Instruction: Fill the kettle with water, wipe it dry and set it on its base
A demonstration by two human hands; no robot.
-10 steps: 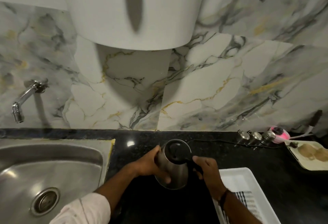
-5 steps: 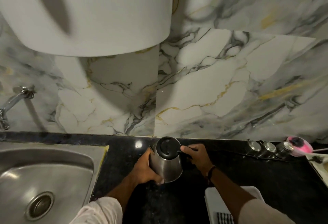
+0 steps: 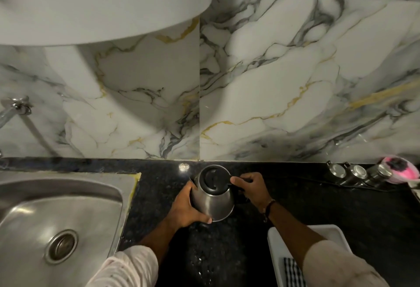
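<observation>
Near the back of the black speckled counter (image 3: pixel 159 196), close to the wall, sits a steel kettle (image 3: pixel 212 198) with its black lid (image 3: pixel 213 178) shut; whether its bottom rests on a base cannot be told, since the body hides what is under it. The left hand (image 3: pixel 185 210) is wrapped around the kettle's left flank, thumb lying along the lower rim, fingers closed against the metal. The right hand (image 3: pixel 251 188) is curled over the black handle on the kettle's right side, its thumb reaching toward the lid's edge. Both wrists come out of pale sleeves, and the right wrist wears a dark band (image 3: pixel 268 207). Left of the kettle, set into the counter, is a stainless sink (image 3: pixel 68 196) with a round drain (image 3: pixel 61 245); a chrome tap (image 3: pixel 16 109) juts from the wall above it. Right of the arms lies a white tray (image 3: pixel 329 232) holding a black-and-white checked cloth (image 3: pixel 293 272). Further right, against the wall, stand three small steel canisters (image 3: pixel 356 174) and a pink object (image 3: pixel 401 172), with a dark cord running along the counter beside them. The wall is white marble-look tile (image 3: pixel 284 93) veined grey and gold, and a large white rounded body (image 3: pixel 102 2) hangs overhead. No writing is legible anywhere.
</observation>
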